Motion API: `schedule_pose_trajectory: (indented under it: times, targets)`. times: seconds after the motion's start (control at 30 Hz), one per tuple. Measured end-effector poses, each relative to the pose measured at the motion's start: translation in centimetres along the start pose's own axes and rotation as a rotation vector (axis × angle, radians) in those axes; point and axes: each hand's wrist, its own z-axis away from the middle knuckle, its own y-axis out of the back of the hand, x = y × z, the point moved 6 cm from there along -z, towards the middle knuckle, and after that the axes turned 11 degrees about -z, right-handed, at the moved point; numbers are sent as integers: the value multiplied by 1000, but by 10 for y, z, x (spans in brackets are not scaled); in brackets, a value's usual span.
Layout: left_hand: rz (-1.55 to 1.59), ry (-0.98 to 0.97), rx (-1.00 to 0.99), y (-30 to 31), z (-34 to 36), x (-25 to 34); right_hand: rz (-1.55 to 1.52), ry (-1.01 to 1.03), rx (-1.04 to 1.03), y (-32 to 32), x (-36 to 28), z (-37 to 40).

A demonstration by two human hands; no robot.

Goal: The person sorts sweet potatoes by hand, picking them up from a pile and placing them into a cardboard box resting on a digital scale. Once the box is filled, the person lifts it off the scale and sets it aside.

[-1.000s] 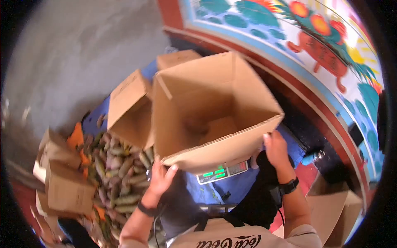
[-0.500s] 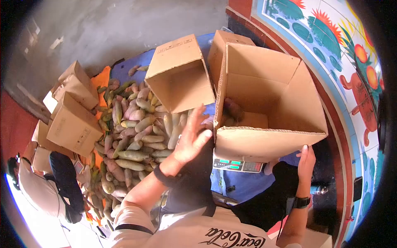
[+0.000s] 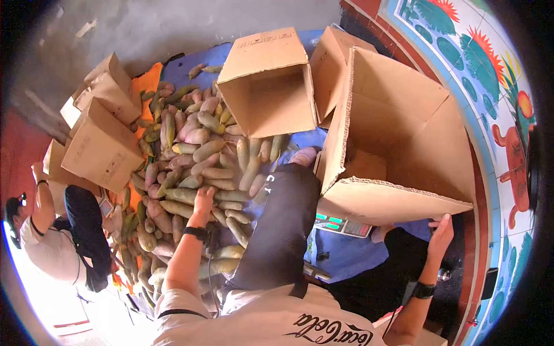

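Note:
My left hand [image 3: 203, 200] is over the pile of long green and pinkish radishes [image 3: 208, 151]. Its fingers look stretched out at the radishes, though their tips are hard to make out. On the right, my right hand [image 3: 441, 229] has its fingers against the front wall of a large open cardboard box [image 3: 398, 196], near the corner. That box sits on a digital scale [image 3: 344, 226] with lit green displays. What lies deep in the box is mostly hidden by its front wall.
Another open cardboard box [image 3: 265, 60] lies tipped behind the pile, beside a further box [image 3: 329, 69]. More boxes [image 3: 104, 147] stand at the left, where another person [image 3: 52, 248] works. A tiled, painted wall [image 3: 461, 63] curves along the right.
My left hand has moved from beside the large box leftward and down onto the radish pile. The view has shifted. My right hand stays at the box; the other person has raised an arm.

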Motion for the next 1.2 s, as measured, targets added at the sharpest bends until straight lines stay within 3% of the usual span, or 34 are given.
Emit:
schedule_pose_trajectory:
  times: [0.1,0.13,0.2,0.3,0.37,0.4,0.47,0.63,0.8,0.93,1.07,1.13,1.2]
  targets:
    - [-320,-232,-105,-26,-52,-133,-30,-19,36,-1,-1,0]
    - [-317,-225,-110,-23,-33,-108,-49,-47,58,0,0,0]
    - [-101,326,-40,-8,14,-77,-65,-57,65,1,3,-1]
    - [-166,324,76,7,33,-48,-64,-48,73,3,7,-3]
    - [-334,228,21,-10,-19,-125,-40,-27,69,2,5,-3]
    - [-502,124,-34,-13,-25,-122,-43,-23,85,2,4,-3]
    - [-411,176,-21,-19,-30,-130,-41,-19,99,4,6,-3]
    - [-394,278,114,-6,-9,-56,-74,-23,149,14,33,-6]
    - [-821,83,317,16,-15,13,-68,-8,158,18,37,-5]
    - [-945,10,247,24,-41,25,-28,-1,154,19,33,-2]
    - [-1045,58,48,22,-67,10,30,30,189,22,32,2]
    - [-1044,30,51,21,-74,9,-174,-83,119,26,49,2]
    - [-1113,64,11,20,-81,7,-81,-50,157,31,54,3]
